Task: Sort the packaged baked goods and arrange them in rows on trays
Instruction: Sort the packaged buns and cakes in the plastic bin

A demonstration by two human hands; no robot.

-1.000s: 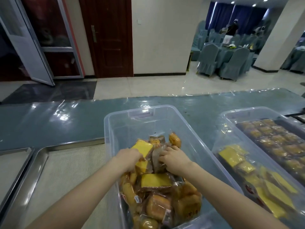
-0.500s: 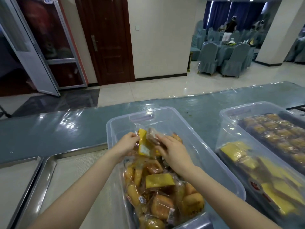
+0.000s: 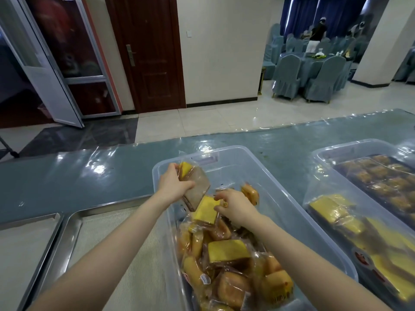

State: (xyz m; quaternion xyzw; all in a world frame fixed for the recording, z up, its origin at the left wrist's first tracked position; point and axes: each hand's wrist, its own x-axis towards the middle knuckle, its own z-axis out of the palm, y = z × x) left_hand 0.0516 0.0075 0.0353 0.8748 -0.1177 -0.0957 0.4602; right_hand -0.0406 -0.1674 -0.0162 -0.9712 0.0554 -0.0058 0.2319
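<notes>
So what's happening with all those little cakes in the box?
A person is sorting wrapped cakes out of a clear bin. The left hand grips a couple of wrapped slices above the pile. The right hand pinches a yellow cake packet at the top of the pile. A lined metal tray sits just left of the bin. Another bin on the right holds yellow cakes and rows of brown ones.

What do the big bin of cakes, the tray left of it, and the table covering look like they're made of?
Bin: translucent plastic, likely; packages show through its walls. Tray: brushed metal, probably stainless steel, given its grey reflective rim. Table covering: clear glossy film over blue cloth, judging by wrinkles and glare.
</notes>
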